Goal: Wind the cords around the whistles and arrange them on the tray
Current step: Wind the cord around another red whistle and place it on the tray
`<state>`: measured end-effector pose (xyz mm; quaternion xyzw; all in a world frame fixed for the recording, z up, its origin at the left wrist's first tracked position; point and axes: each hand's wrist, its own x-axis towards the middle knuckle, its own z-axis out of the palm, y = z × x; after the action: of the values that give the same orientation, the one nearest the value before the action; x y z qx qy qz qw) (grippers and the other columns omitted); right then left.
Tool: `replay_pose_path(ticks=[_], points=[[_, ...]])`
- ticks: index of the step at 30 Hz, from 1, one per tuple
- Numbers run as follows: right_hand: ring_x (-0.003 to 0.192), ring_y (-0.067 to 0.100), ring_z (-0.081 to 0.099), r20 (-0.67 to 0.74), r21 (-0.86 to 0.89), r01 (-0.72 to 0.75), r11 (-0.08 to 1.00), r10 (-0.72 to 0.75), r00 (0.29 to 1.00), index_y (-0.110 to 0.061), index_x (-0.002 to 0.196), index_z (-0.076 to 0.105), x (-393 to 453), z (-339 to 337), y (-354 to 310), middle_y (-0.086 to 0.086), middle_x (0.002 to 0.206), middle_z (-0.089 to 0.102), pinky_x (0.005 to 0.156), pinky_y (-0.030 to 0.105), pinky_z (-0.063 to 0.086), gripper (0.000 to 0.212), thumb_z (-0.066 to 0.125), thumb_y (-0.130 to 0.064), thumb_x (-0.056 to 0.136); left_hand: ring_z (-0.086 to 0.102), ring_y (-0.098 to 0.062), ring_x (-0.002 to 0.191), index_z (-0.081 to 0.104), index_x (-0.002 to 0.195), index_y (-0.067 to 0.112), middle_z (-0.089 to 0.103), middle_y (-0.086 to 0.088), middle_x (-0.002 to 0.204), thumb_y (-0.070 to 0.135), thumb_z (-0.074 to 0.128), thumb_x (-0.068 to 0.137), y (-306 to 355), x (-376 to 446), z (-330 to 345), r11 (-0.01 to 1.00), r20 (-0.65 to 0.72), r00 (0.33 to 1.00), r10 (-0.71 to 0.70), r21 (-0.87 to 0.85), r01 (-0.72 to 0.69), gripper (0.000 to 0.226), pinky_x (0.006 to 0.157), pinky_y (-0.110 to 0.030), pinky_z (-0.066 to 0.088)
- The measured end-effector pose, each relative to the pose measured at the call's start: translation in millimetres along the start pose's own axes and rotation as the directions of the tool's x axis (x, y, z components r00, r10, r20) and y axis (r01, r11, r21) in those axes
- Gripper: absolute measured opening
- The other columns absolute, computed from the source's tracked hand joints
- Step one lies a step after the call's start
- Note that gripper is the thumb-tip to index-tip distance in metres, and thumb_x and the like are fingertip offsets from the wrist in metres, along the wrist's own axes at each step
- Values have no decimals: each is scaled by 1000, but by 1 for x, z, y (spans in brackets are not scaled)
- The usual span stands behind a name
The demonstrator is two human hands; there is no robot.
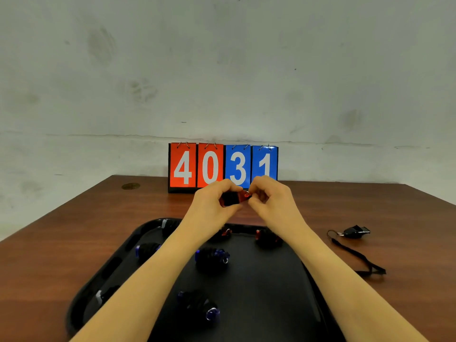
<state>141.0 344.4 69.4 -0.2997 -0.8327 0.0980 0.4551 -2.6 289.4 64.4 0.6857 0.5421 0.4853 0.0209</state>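
Note:
A red whistle point(243, 195) wrapped in black cord is held up above the far edge of the black tray point(266, 299). My left hand point(212, 201) grips its wound body, and my right hand point(267, 196) pinches its red end at the ring. On the tray lie several wound whistles: blue ones point(212, 255) point(146, 250) point(199, 304), red ones point(267, 236) point(225, 233), and dark ones at the far left corner point(170, 225) and near left rim point(106, 294). A black whistle point(355, 232) with its unwound cord point(357, 257) lies on the table to the right.
The brown table point(74, 230) carries a flip scoreboard point(223, 166) reading 4031 against the back wall, just behind my hands. A round cable grommet point(130, 186) sits at the table's far left.

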Motion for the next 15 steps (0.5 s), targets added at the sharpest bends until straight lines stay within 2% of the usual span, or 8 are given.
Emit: replay_pose_path(ticks=[3, 7, 10, 12, 14, 15], points=[[59, 7, 41, 1, 34, -73, 997, 73, 997, -6, 76, 56, -2, -5, 1, -4, 65, 48, 57, 13, 37, 8, 56, 1, 80, 53, 6, 89, 63, 105, 25, 60, 16, 97, 19, 69, 80, 9, 3, -4, 998, 43, 999, 24, 49, -27, 27, 79, -7, 40], [58, 6, 41, -1, 109, -185, 977, 186, 983, -13, 76, 54, -15, -14, 2, -4, 64, 49, 57, 12, 39, 14, 58, 0, 80, 50, 1, 100, 61, 114, 26, 60, 13, 107, 20, 62, 85, 23, 1, -6, 995, 133, 990, 34, 86, -46, 29, 84, -10, 37], [62, 8, 46, 27, 96, -205, 974, 203, 979, -18, 77, 54, -28, -22, -2, -1, 69, 53, 60, 11, 41, 18, 58, 0, 80, 46, 2, 102, 56, 120, 27, 57, 12, 112, 19, 61, 86, 29, -7, -4, 994, 181, 983, 13, 101, -32, 35, 86, -10, 35], [65, 12, 50, 42, 86, -209, 974, 206, 978, -18, 80, 57, -38, -29, -4, 1, 73, 57, 61, 15, 44, 17, 57, -1, 80, 46, 1, 105, 50, 125, 26, 52, 12, 114, 20, 63, 84, 34, -14, 0, 996, 188, 982, -33, 88, 16, 43, 88, -12, 36], [67, 17, 54, 40, 83, -203, 976, 201, 979, -18, 80, 59, -46, -33, -4, 2, 74, 58, 64, 24, 48, 16, 58, -2, 79, 48, -1, 102, 51, 123, 24, 51, 13, 109, 21, 67, 82, 39, -20, 5, 993, 186, 979, -77, 102, 58, 44, 88, -14, 38], [67, 16, 54, 46, 63, -197, 978, 195, 980, -18, 80, 60, -49, -36, -3, -1, 74, 58, 63, 23, 47, 16, 59, -2, 79, 49, -2, 100, 53, 119, 24, 52, 13, 108, 22, 68, 81, 41, -22, 7, 991, 192, 977, -92, 112, 71, 42, 87, -15, 38]])
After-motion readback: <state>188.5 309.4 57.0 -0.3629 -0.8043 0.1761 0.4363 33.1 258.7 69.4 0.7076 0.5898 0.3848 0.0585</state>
